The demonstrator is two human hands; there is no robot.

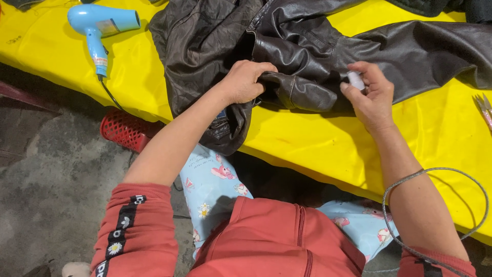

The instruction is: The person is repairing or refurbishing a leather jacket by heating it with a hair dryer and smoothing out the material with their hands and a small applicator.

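Observation:
A dark brown leather jacket (307, 46) lies crumpled on a yellow-covered table (318, 138), one part hanging over the near edge. My left hand (247, 81) grips a fold of the jacket near its hem. My right hand (370, 95) holds a small white object (355, 80) between thumb and fingers, pressed against the leather just right of that fold.
A light blue hair dryer (100, 25) lies at the table's far left, its black cord dropping to the floor. A red mesh basket (125, 129) sits under the table edge. Small scissors (484, 107) lie at the right edge. A grey cable (435, 205) loops over my right forearm.

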